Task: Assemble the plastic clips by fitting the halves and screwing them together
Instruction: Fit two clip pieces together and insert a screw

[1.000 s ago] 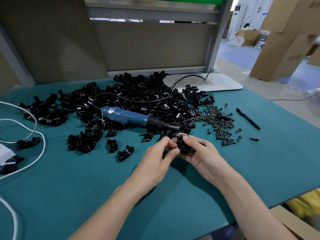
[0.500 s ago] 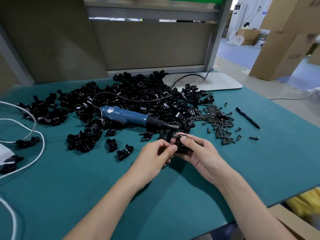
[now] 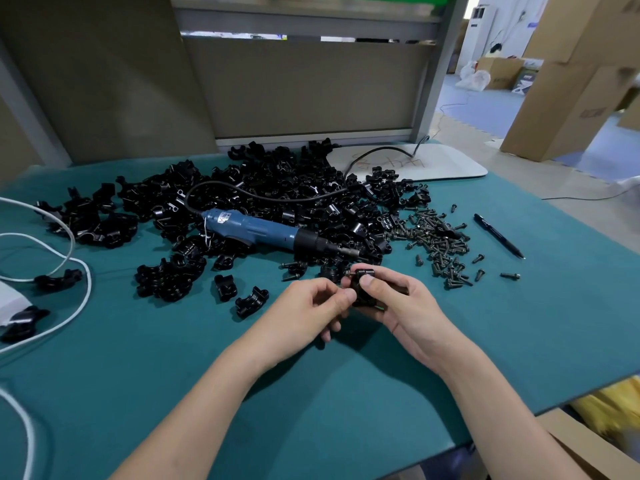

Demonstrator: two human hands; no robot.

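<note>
My right hand (image 3: 394,303) grips a black plastic clip (image 3: 362,289) just above the green mat, thumb pressed on its top; a screw head pokes from the clip's upper left corner. My left hand (image 3: 311,306) meets it from the left, fingertips pinching at the clip's side. A big heap of black clip halves (image 3: 277,192) lies behind. The blue electric screwdriver (image 3: 263,230) rests on the heap, tip pointing right. A pile of dark screws (image 3: 436,237) sits to the right. Two loose clip halves (image 3: 251,297) lie left of my hands.
A black pen (image 3: 498,235) lies right of the screws. White cables (image 3: 65,268) loop at the left edge. A white board (image 3: 415,162) lies at the back right. Cardboard boxes (image 3: 571,84) stand beyond the table. The green mat (image 3: 173,368) ends near right.
Both hands shifted slightly with the clip; my left fingers moved from the clip's top front to its left side. The screw now shows at the clip's corner.
</note>
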